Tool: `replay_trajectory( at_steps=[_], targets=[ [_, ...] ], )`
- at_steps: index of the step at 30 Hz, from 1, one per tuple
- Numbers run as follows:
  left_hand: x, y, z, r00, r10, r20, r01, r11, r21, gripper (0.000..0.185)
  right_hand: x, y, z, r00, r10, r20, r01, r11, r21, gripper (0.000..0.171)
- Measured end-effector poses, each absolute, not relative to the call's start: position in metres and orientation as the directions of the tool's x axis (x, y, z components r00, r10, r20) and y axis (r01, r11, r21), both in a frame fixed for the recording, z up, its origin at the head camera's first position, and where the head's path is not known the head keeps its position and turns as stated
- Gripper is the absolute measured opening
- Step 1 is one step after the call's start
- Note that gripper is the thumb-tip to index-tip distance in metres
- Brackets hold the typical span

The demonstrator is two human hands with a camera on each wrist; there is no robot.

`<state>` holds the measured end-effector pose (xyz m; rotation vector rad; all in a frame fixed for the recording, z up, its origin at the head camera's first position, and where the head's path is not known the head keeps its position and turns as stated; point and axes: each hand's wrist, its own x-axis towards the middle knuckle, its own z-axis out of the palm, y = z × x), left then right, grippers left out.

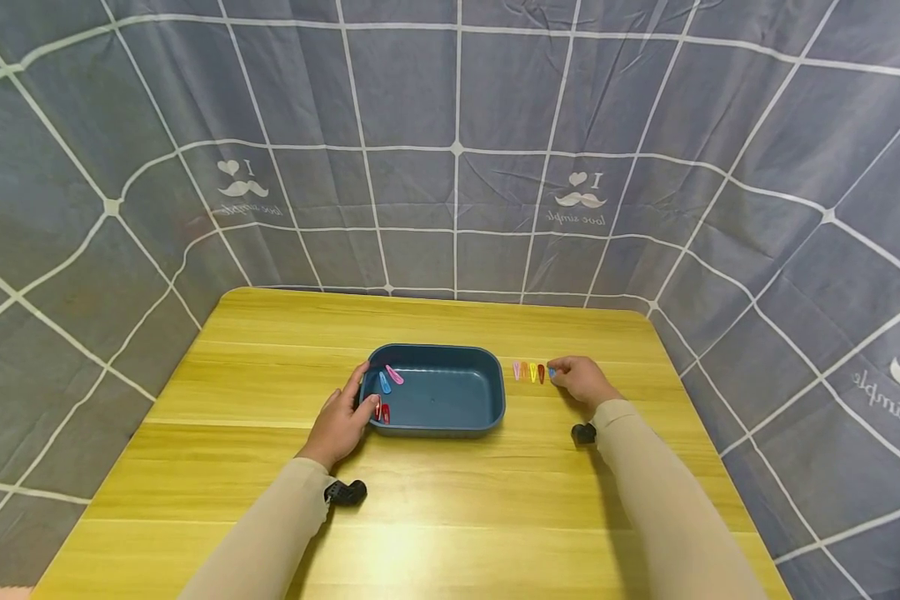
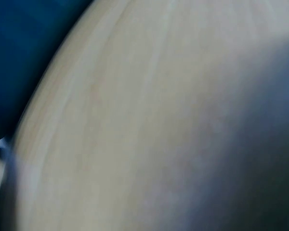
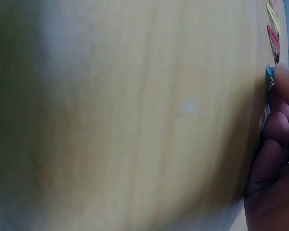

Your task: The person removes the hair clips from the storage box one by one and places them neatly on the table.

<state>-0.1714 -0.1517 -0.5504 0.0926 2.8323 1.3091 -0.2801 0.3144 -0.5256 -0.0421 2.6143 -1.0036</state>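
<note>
Yellow wood-grain table (image 1: 435, 508) w/ rounded corners, boxed in on three sides by a grey-blue cloth backdrop (image 1: 457, 125) w/ white grid lines and printed moustache/heart logos. Row of small hair clips (image 1: 531, 372) lies on the table just right of the tray: pink, yellow, red, then a blue clip (image 1: 551, 372) at the right end; each one short, teardrop-shaped, glossy, lying flat and side by side. Right hand (image 1: 581, 382) sits at the row's right end, fingers curled, tips on the blue clip; right wrist view shows a fingertip against that clip's edge, w/ the red and yellow ones further up the frame; looks like a pinch on it. Dark blue rectangular tray (image 1: 435, 425) w/ rounded corners stands mid-table, rim up. Inside, at its left end: one pink clip (image 1: 394, 375), one blue clip (image 1: 384, 383), red clips (image 1: 383, 412) near the front-left corner; rest of the tray floor is bare blue. Left hand (image 1: 340, 423) rests against the tray's left rim, fingers curved over the edge, thumb near the red clips, holding the tray. Left wrist view is blurred: just wood and a blue corner. Both arms in beige sleeves, black wrist cams below.
</note>
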Motion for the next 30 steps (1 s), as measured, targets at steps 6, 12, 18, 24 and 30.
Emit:
replay_trajectory(
  at_steps=[6, 12, 18, 24, 30],
  targets=[
    [-0.172, -0.1517, -0.5533, -0.998, 0.065, 0.016, 0.054, 0.643, 0.764, 0.065, -0.2781, 0.3141, -0.5272, -0.943, -0.126, -0.307, 0.118, 0.738, -0.665, 0.04],
    [-0.1711, -0.152, -0.5534, -0.998, 0.064, 0.021, 0.058, 0.648, 0.759, 0.065, -0.2751, 0.3131, -0.5291, -0.945, -0.127, -0.301, 0.114, 0.736, -0.667, 0.043],
    [-0.1698, -0.1513, -0.5503, -0.998, 0.069, 0.015, 0.056, 0.644, 0.763, 0.066, -0.2737, 0.3141, -0.5296, -0.946, -0.142, -0.29, 0.087, 0.754, -0.651, 0.044],
    [-0.1705, -0.1516, -0.551, -0.998, 0.06, 0.007, 0.045, 0.652, 0.757, 0.065, -0.2736, 0.3159, -0.5288, -0.946, -0.145, -0.291, 0.087, 0.75, -0.655, 0.046],
    [-0.1703, -0.1522, -0.549, -0.998, 0.06, 0.012, 0.048, 0.651, 0.758, 0.066, -0.2756, 0.3139, -0.529, -0.944, -0.127, -0.305, 0.123, 0.723, -0.68, 0.046]
  ],
)
